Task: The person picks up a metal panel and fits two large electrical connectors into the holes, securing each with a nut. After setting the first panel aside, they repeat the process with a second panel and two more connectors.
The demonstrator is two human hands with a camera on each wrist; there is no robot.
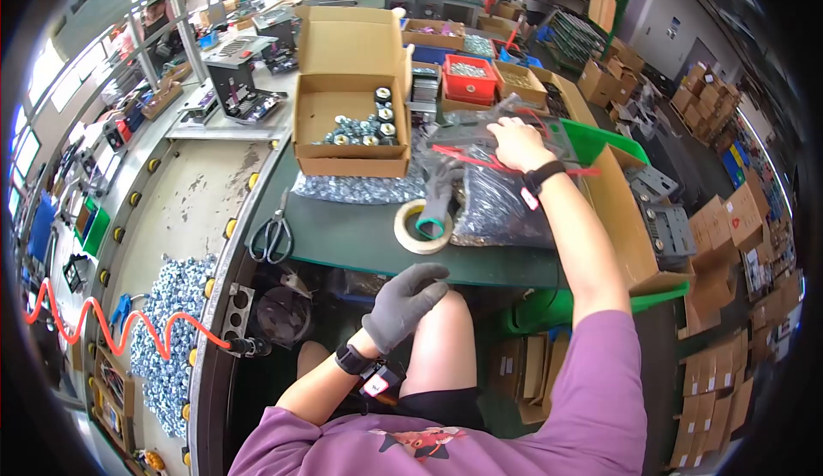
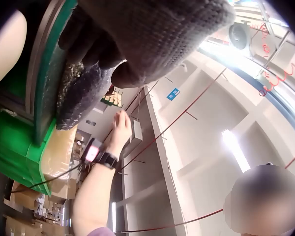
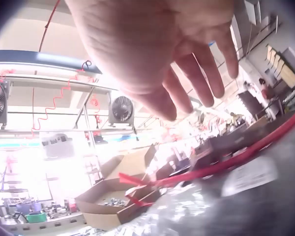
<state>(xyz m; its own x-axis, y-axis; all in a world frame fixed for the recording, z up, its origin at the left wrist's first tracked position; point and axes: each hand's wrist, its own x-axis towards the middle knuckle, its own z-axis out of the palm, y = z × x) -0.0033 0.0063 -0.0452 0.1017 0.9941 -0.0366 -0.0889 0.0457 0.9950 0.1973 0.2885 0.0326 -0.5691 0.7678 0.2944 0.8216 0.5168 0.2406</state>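
My left hand [image 1: 401, 306], in a grey knitted glove, hovers over my thigh by the table's front edge, holding nothing, its fingers relaxed. Bare and loosely spread, my right hand [image 1: 521, 143] is raised over a clear plastic bag [image 1: 501, 210] of dark contents. In the right wrist view its fingers [image 3: 191, 78] hang with nothing between them. A red strip [image 1: 471, 159] lies across the top of the bag. Left of the bag are a second grey glove [image 1: 440, 191] with a green cuff and a roll of masking tape [image 1: 410, 234].
Scissors [image 1: 273, 234] lie at the table's left edge. An open cardboard box [image 1: 351, 163] of metal parts stands behind, on a bag of small parts [image 1: 360, 189]. To the right is another carton [image 1: 613, 219]. A red coiled hose [image 1: 111, 339] hangs at left.
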